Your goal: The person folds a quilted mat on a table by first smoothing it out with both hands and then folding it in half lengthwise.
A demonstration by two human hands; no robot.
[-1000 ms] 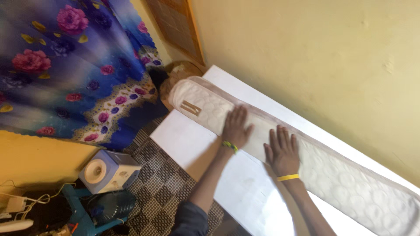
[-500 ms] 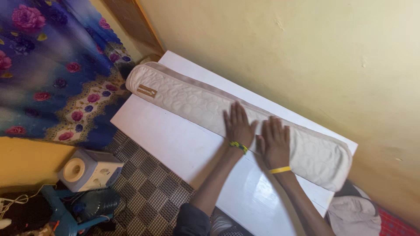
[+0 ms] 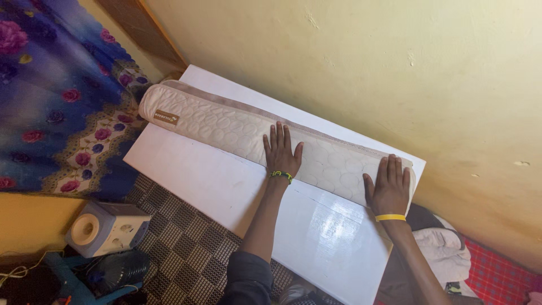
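Nearest to me, at the lower left, a small white speaker box stood on the checkered floor mat, beside a dark blue container. Above the mat a glossy white bench ran slantwise along the yellow wall. Both of the person's arms reached up across it. The left hand, with a green and yellow beaded band at the wrist, lay flat with its fingers spread on the middle of a long cream quilted roll; it pressed down and clasped nothing. The right hand, wearing a yellow wristband, rested the same way, palm down and fingers open, on the roll's right end near the edge of the bench. The roll lay lengthwise on the far half of the bench, close to the wall, its left end with a small tan label reaching the bench's far left corner. Beyond that corner hung a blue curtain with pink flowers. At the lower right lay crumpled white cloth and red plaid fabric.
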